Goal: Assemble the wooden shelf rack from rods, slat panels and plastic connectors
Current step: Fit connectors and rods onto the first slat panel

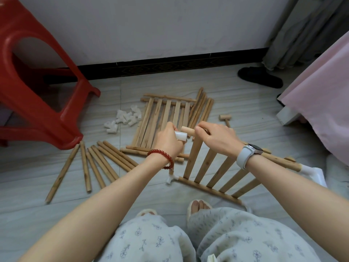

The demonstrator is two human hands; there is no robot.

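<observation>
Two hands are working at one joint. The left hand (168, 140) is gripping a white connector (181, 136), fingers curled round it, its open socket just beside the bare rod end (187, 130). The right hand (217, 137) is clamping the top rail of the upright panel (213, 167), fingers wrapped over the wood. The panel is standing on edge on the floor (151, 195), between the knees, with a connector already fitted at its lower left corner (171, 179).

For a sound fit, the socket should be lining up square with the rod axis before any push; the right hand should be bracing the rail so the panel is not tilting. A straight push, perhaps with a slight twist, is likely sufficient; the mallet (225, 119) is lying near for seating.

Beyond the hands, a second panel (162, 118) is lying flat, loose rods (98, 165) are fanning out to the left, and spare connectors (124, 119) are heaped near the red stool (37, 91). The rods could be rolling underfoot; the stool is crowding the left side.
</observation>
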